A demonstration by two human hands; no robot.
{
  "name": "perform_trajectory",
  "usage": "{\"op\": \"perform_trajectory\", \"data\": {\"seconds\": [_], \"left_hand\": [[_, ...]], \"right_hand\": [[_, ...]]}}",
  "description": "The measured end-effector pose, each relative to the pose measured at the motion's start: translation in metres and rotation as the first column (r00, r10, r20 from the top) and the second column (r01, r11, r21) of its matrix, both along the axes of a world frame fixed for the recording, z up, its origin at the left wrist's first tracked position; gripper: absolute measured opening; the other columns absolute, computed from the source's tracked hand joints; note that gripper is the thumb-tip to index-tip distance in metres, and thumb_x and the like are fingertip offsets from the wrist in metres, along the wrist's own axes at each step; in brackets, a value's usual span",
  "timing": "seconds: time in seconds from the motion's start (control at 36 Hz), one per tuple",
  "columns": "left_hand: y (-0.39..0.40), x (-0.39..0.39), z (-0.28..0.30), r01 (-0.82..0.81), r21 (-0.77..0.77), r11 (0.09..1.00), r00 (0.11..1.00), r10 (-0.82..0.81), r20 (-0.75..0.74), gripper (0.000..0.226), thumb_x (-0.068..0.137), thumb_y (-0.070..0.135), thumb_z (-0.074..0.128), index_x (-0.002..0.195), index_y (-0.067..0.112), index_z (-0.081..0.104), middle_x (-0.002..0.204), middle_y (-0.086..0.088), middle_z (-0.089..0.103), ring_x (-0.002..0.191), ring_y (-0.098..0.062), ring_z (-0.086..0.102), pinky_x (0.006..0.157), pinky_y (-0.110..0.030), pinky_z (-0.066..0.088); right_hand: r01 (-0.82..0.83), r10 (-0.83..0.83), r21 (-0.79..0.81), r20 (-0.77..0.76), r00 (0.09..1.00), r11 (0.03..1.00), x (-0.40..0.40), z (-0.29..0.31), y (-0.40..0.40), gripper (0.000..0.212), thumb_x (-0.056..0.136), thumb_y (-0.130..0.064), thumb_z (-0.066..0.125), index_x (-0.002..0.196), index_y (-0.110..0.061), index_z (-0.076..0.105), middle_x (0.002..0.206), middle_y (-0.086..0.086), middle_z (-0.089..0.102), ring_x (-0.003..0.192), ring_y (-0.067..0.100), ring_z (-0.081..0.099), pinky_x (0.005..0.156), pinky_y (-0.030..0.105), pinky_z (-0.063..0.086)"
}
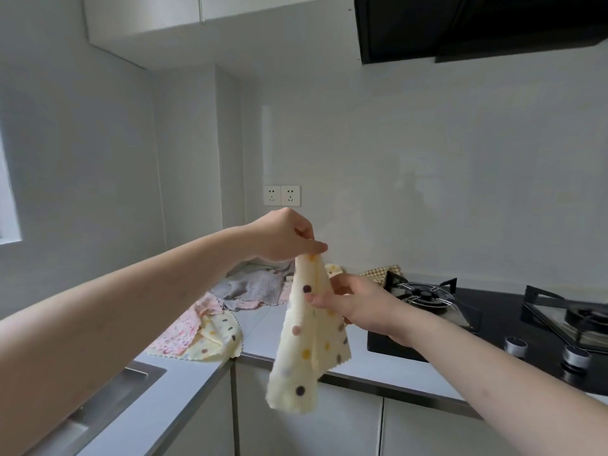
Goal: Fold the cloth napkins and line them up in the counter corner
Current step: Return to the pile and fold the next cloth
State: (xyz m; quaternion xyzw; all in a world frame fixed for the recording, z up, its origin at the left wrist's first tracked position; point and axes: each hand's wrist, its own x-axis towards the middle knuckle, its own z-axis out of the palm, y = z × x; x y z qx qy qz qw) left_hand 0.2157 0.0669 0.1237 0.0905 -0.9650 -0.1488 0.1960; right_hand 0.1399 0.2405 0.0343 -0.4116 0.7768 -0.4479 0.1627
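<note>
Counter [263, 327]: loose napkin pile [230, 301]. Left hand [286, 236], right hand [355, 302] pinch one dotted napkin [309, 350] aloft.

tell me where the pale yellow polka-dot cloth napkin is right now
Head view, centre: pale yellow polka-dot cloth napkin hangs from left hand, right hand pinching its edge.

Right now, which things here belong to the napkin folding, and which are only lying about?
Belong to the job:
- polka-dot napkin, held up by left hand and right hand
- unfolded napkins heaped on the counter

Just there:
- gas hob
- sink
- wall sockets
- checked cloth
</note>
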Motion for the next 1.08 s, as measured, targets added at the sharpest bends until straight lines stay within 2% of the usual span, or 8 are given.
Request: {"op": "perform_trajectory", "data": {"seconds": [0.08, 0.22, 0.33, 0.53, 0.67, 0.78, 0.97, 1.08], "left_hand": [[-0.001, 0.0, 0.0, 0.029, 0.066, 0.997, 1.0, -0.028, -0.007, 0.034, 0.093, 0.049, 0.065, 0.076, 0.02, 0.067, 0.068, 0.004, 0.072, 0.057, -0.012, 0.061, 0.067, -0.029, 0.052], [-0.003, 0.0, -0.001, 0.045, 0.111, 0.993, 0.998, -0.039, -0.056, 0.03, 0.093, 0.048, 0.067, 0.084, 0.019, 0.068, 0.07, 0.003, 0.072, 0.053, -0.014, 0.066, 0.065, -0.03, 0.058], [-0.008, -0.004, -0.004, 0.017, 0.066, 0.998, 0.996, -0.011, -0.09, 0.028, 0.089, 0.051, 0.07, 0.079, 0.025, 0.071, 0.068, 0.009, 0.067, 0.045, 0.001, 0.053, 0.054, -0.021, 0.044], [-0.015, -0.007, -0.009, 0.022, 0.123, 0.992, 1.0, -0.021, -0.015, 0.027, 0.086, 0.054, 0.072, 0.076, 0.029, 0.074, 0.045, 0.017, 0.058, 0.04, -0.001, 0.049, 0.046, -0.015, 0.04], [-0.024, -0.01, -0.013, 0.041, 0.187, 0.981, 0.999, -0.04, -0.011, 0.027, 0.086, 0.051, 0.074, 0.075, 0.026, 0.077, 0.049, 0.014, 0.06, 0.044, -0.006, 0.051, 0.048, -0.017, 0.04], [-0.034, -0.011, -0.016, 0.04, 0.246, 0.969, 0.999, -0.039, -0.01, 0.027, 0.085, 0.05, 0.076, 0.075, 0.025, 0.079, 0.059, 0.005, 0.06, 0.049, -0.01, 0.051, 0.046, -0.016, 0.04], [-0.046, -0.016, -0.022, 0.02, 0.42, 0.907, 0.999, -0.032, 0.022, 0.03, 0.083, 0.051, 0.077, 0.081, 0.022, 0.081, 0.062, 0.002, 0.051, 0.048, -0.01, 0.04, 0.046, -0.019, 0.036], [-0.052, -0.021, -0.028, 0.032, 0.356, 0.934, 0.999, -0.044, 0.025, 0.03, 0.082, 0.056, 0.076, 0.081, 0.026, 0.081, 0.079, -0.003, 0.067, 0.068, -0.019, 0.055, 0.06, -0.031, 0.047]], "right_hand": [[0.065, -0.065, -0.008, -0.076, 0.995, 0.998, 0.0, 0.001, 0.0, 0.047, 0.08, -0.062, 0.074, 0.112, -0.029, 0.068, 0.107, -0.016, 0.069, 0.099, 0.005, 0.066, 0.084, 0.026, 0.052], [0.146, -0.147, -0.017, -0.089, 0.985, 0.989, -0.01, 0.001, -0.005, 0.046, 0.077, -0.059, 0.074, 0.113, -0.03, 0.067, 0.109, -0.014, 0.069, 0.099, 0.008, 0.066, 0.091, 0.036, 0.057], [0.068, -0.068, -0.019, 0.001, 0.998, 0.997, -0.01, 0.003, -0.006, 0.062, 0.074, -0.066, 0.076, 0.122, -0.03, 0.062, 0.116, -0.012, 0.066, 0.105, 0.008, 0.065, 0.087, 0.032, 0.053], [-0.014, 0.016, -0.063, 0.033, 0.999, 0.998, -0.002, 0.001, -0.016, 0.06, 0.073, -0.068, 0.076, 0.12, -0.033, 0.067, 0.113, -0.02, 0.069, 0.102, -0.001, 0.067, 0.084, 0.022, 0.05], [0.092, -0.093, -0.015, -0.039, 0.995, 0.996, -0.013, -0.003, -0.024, 0.04, 0.082, -0.051, 0.075, 0.114, -0.028, 0.068, 0.109, -0.016, 0.067, 0.103, 0.005, 0.064, 0.082, 0.023, 0.048], [0.142, -0.14, 0.012, -0.112, 0.984, 0.99, -0.027, -0.01, -0.029, 0.018, 0.084, -0.036, 0.073, 0.102, -0.031, 0.071, 0.104, -0.017, 0.07, 0.103, 0.006, 0.064, 0.096, 0.031, 0.05], [0.075, -0.075, 0.001, -0.079, 0.994, 0.997, -0.018, -0.014, -0.039, 0.054, 0.072, -0.056, 0.08, 0.118, -0.034, 0.062, 0.11, -0.021, 0.064, 0.101, 0.001, 0.061, 0.082, 0.027, 0.053], [0.15, -0.126, 0.082, -0.247, 0.961, 0.985, -0.029, -0.018, -0.049, 0.03, 0.078, -0.046, 0.067, 0.103, -0.03, 0.071, 0.101, -0.015, 0.07, 0.092, 0.009, 0.068, 0.083, 0.037, 0.059]]}}
